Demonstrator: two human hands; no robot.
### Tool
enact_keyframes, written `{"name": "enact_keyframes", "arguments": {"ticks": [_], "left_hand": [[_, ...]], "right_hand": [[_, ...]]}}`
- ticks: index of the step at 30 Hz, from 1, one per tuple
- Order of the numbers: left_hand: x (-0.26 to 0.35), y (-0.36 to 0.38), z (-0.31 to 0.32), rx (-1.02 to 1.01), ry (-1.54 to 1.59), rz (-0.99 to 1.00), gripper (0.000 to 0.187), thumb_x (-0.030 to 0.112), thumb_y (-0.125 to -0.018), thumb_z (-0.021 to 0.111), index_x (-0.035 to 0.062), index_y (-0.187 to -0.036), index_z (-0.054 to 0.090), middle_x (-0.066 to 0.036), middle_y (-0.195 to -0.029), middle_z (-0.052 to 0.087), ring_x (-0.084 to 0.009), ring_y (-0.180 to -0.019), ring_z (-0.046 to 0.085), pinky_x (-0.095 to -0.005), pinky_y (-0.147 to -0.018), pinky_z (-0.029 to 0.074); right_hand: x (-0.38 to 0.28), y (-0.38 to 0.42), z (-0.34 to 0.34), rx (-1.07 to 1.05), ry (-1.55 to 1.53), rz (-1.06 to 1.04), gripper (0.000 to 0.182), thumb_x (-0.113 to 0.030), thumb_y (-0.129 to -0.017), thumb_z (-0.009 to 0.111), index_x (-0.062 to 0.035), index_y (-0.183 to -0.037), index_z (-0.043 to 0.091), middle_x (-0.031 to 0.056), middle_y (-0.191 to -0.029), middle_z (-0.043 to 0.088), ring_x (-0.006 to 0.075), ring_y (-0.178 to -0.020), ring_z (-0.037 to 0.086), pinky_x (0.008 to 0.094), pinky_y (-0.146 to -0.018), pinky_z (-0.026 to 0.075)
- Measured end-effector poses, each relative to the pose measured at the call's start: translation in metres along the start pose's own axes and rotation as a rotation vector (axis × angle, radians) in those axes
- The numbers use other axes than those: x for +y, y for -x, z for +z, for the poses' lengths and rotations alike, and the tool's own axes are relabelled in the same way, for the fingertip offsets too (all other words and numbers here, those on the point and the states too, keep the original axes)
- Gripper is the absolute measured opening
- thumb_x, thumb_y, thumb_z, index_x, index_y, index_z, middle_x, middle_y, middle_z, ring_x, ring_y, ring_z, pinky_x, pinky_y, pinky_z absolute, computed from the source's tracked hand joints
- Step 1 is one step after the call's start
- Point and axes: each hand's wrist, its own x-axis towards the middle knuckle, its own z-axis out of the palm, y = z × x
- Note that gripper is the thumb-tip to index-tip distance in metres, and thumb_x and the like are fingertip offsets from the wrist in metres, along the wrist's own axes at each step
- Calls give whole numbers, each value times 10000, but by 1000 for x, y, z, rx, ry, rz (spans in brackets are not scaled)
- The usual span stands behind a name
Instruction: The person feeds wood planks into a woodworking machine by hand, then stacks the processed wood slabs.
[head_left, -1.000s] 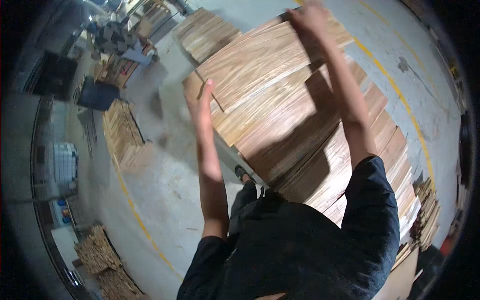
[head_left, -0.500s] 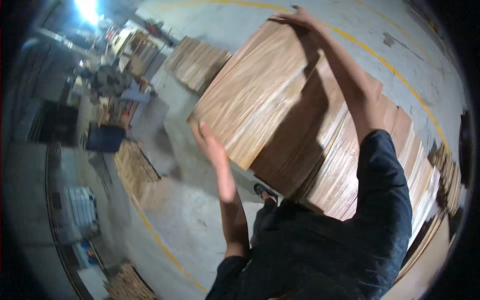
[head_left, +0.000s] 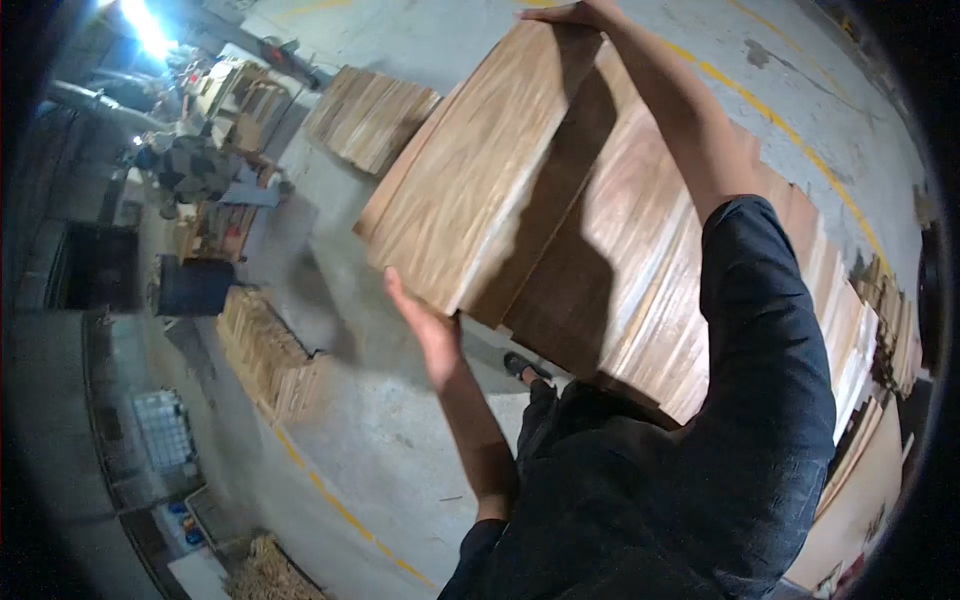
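A stack of brown wooden boards (head_left: 640,220) with pale streaks spreads in overlapping layers in front of my body. My left hand (head_left: 428,325) is at the near end of the leftmost board (head_left: 470,170), thumb on the top face and the other fingers hidden below its edge. At the far end of this board, my right hand (head_left: 575,14) curls over the edge, its fingertips partly out of sight. The board lies over its neighbours, and shadows of my arm fall across them.
Another stack of boards (head_left: 372,118) stands on the floor beyond the left side. Further left are a row of upright wood pieces (head_left: 262,350), a dark bin (head_left: 200,285) and a cluttered bench area (head_left: 225,190). Yellow lines (head_left: 790,130) mark the concrete floor.
My left hand has slid along the near end of the boards, away from the left corner. My right hand stays at the far end. The whole view has shifted slightly.
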Motion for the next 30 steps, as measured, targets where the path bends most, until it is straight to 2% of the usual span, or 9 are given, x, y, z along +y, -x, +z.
{"name": "enact_keyframes", "arguments": {"ticks": [7,10,12,14,15,19,25,28,30], "left_hand": [[10,2,-19,-68,111,-35,761,633,-921,375,77,-1439,339,-102,-1440,417,-276,-1288,431,-439,-1052,362],[12,17,-21,4,-104,164,774,644,-914,357,70,-1433,340,-115,-1431,420,-283,-1286,431,-456,-1049,365],[8,13,-32,-8,36,129,779,646,-911,351,68,-1433,338,-123,-1431,418,-293,-1286,429,-466,-1045,370],[6,8,-43,-12,209,63,780,640,-906,360,64,-1432,342,-133,-1433,418,-315,-1282,433,-476,-1037,380],[4,9,-49,-32,196,60,780,640,-906,360,64,-1432,342,-133,-1433,418,-315,-1282,433,-476,-1037,380],[6,9,-76,37,124,108,752,607,-908,402,52,-1414,360,-154,-1409,429,-321,-1256,456,-479,-1010,406],[7,5,-128,176,-22,221,712,557,-910,465,35,-1388,388,-187,-1374,445,-329,-1218,490,-484,-971,445],[10,0,-145,230,-93,256,693,532,-912,496,26,-1375,401,-203,-1357,453,-333,-1199,508,-486,-951,465],[5,-10,-160,245,-171,297,680,515,-912,517,20,-1366,410,-214,-1345,458,-336,-1186,519,-488,-938,478]], "right_hand": [[11,32,9,-71,91,100,1199,-912,-594,531,-98,-1461,378,198,-1494,357,348,-1389,331,481,-1117,290],[-16,72,16,-135,91,136,1321,-975,-513,495,-38,-1439,398,251,-1505,305,389,-1411,269,524,-1137,241],[-38,112,10,-163,85,163,1280,-975,-516,487,-73,-1423,439,225,-1502,330,392,-1405,284,531,-1129,248],[-15,78,27,-197,168,216,1090,-962,-604,388,-294,-1466,388,139,-1531,326,343,-1416,278,520,-1131,208],[-31,90,25,-181,154,227,1090,-962,-604,388,-294,-1466,388,139,-1531,326,343,-1416,278,520,-1131,208],[-55,110,22,-167,130,301,1157,-961,-554,461,-134,-1359,541,178,-1437,458,366,-1333,409,486,-1091,296],[-51,117,47,-166,88,213,1114,-938,-596,472,-82,-1299,592,200,-1373,518,361,-1303,447,450,-1073,331],[-54,118,51,-169,43,198,1209,-936,-553,534,37,-1271,568,267,-1355,504,424,-1270,468,468,-1053,372],[-60,123,51,-139,67,194,1150,-929,-583,506,-5,-1262,594,253,-1336,528,413,-1258,483,459,-1055,371]]}}
